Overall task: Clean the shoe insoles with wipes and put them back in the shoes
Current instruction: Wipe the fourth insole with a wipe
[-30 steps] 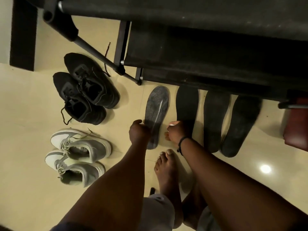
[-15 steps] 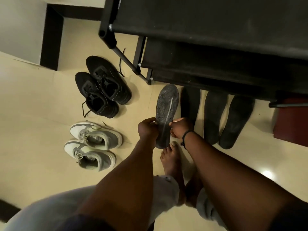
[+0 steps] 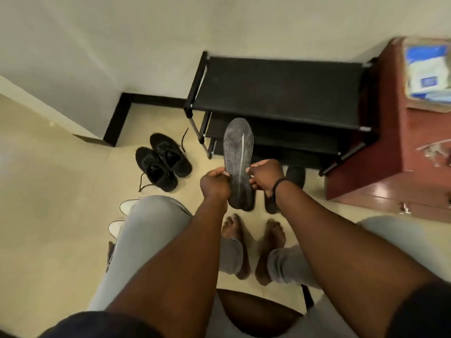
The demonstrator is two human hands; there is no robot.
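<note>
2 hands (image 3: 240, 182) around 1 lifted insole (image 3: 238, 162)

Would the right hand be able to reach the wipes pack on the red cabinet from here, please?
Probably not straight away: the right hand grips the insole with the left hand, and the wipes pack lies well off to the right.

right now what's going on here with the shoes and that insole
A seated, barefoot person holds a grey textured insole up off the floor, the left hand gripping one edge and the right hand pinching the other. No wipe is in either hand. A pair of black lace-up sneakers sits on the beige tiled floor beside a black shoe rack. More dark insoles lie on the floor behind the right hand.
</note>
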